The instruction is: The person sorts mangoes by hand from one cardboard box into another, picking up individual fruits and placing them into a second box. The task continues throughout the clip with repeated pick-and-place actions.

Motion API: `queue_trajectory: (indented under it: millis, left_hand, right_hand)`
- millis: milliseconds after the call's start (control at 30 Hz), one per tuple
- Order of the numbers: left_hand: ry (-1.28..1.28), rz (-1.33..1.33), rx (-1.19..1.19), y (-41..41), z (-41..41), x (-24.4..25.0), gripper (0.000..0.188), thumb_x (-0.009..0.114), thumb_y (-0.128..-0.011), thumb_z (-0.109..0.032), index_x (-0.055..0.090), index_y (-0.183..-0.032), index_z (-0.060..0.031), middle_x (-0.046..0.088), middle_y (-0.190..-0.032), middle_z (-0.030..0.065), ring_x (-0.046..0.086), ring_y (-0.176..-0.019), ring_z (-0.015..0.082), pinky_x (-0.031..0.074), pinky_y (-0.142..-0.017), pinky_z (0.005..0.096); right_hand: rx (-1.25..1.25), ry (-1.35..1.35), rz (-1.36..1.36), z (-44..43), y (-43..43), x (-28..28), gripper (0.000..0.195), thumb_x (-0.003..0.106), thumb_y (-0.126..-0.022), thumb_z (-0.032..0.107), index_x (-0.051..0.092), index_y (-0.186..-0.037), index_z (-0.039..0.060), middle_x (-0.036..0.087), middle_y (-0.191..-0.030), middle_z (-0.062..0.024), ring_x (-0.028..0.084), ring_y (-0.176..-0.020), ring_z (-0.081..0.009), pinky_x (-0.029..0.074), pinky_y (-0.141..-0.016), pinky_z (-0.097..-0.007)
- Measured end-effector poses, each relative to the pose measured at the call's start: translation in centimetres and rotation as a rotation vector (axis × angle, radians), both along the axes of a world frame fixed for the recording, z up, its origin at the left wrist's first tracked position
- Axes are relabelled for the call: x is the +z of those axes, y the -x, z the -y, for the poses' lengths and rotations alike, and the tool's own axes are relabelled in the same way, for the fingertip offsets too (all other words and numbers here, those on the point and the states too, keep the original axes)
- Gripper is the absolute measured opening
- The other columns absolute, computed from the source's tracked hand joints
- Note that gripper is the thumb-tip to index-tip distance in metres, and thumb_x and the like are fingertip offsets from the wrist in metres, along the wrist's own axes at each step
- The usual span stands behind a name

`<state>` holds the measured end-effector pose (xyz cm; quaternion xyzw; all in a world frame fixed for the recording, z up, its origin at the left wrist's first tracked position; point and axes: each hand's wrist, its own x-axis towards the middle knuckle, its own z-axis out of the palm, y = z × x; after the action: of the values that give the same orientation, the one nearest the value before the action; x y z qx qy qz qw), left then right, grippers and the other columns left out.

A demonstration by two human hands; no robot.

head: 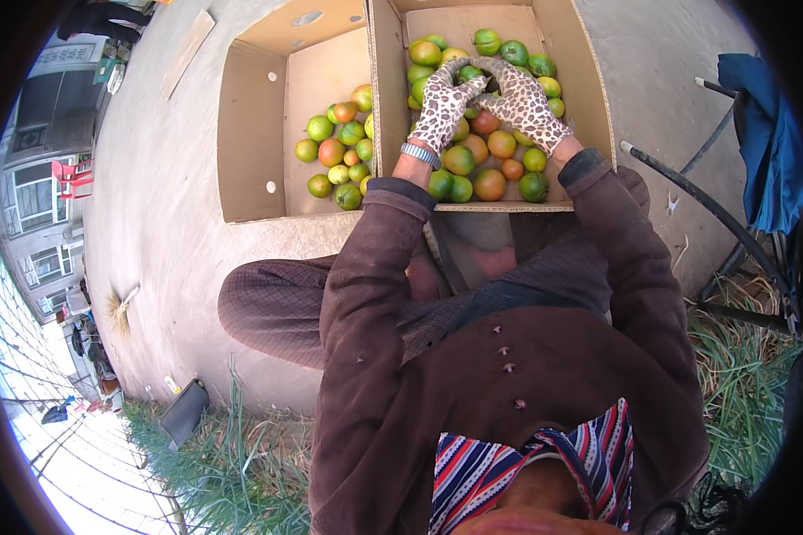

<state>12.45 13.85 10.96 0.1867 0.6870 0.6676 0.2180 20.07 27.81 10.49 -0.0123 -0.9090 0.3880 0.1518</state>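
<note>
Both my hands wear leopard-print gloves and meet above the tomatoes in the right cardboard box. My left hand has its fingers curled around a green tomato, thumb toward the other hand. My right hand curves in from the other side, fingertips close to the same tomato; whether either hand grips it is hard to tell. Green, yellowish and orange-red tomatoes lie around and below them. In the left cardboard box, a smaller group of tomatoes lies beside the shared wall.
A metal frame with blue cloth stands at the right. A flat board and a straw brush lie on the concrete at left. Grassy plants grow behind me. Another person is at the far upper left.
</note>
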Motion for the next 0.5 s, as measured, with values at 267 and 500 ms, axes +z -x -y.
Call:
queue_trajectory:
  millis: [267, 500]
  left_hand:
    - [0.168, -0.350, 0.560, 7.0, 7.8, 7.3, 0.045, 0.072, -0.075, 0.005, 0.060, -0.118, -0.0016, 0.065, -0.095, 0.0120, 0.065, -0.082, 0.0170, 0.057, -0.067, 0.0264]
    - [1.659, -0.460, 0.042, 12.7, 22.2, -5.2, 0.019, 0.065, -0.079, -0.017, 0.073, -0.094, -0.0087, 0.070, -0.097, 0.0155, 0.068, -0.091, 0.0289, 0.054, -0.081, 0.0364]
  right_hand:
    - [-0.153, -0.045, -0.013, -2.9, 0.3, -1.8, 0.043, 0.062, -0.087, 0.027, 0.056, -0.127, 0.0109, 0.062, -0.119, -0.0164, 0.059, -0.108, -0.0335, 0.046, -0.093, -0.0425]
    - [-0.043, -0.129, 0.023, -1.6, 0.8, -2.6, 0.040, 0.063, -0.086, 0.025, 0.059, -0.124, 0.0110, 0.062, -0.119, -0.0133, 0.058, -0.111, -0.0312, 0.045, -0.095, -0.0417]
